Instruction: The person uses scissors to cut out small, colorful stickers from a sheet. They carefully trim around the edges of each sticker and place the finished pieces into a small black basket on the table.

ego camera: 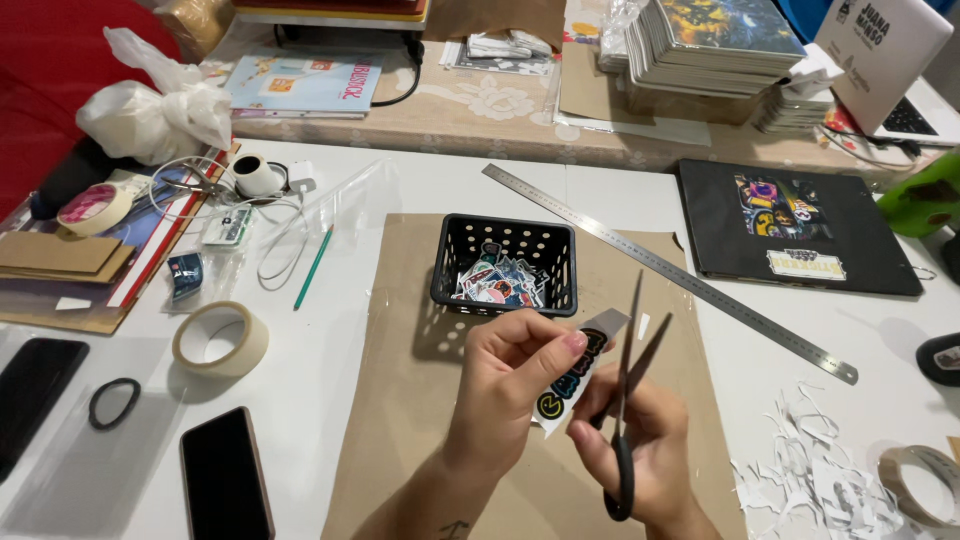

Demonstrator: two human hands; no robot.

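left hand (510, 385) pinches sticker sheet (572, 382) above brown paper (420, 400). right hand (645, 450) grips black scissors (628, 400), blades apart at the sheet's edge. black basket (505, 262) just behind.

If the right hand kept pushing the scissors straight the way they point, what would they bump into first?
The right hand points the open scissors up and away. First comes the sticker strip in the left hand, beside the blades. Beyond it, probably the metal ruler, though depth is unclear.
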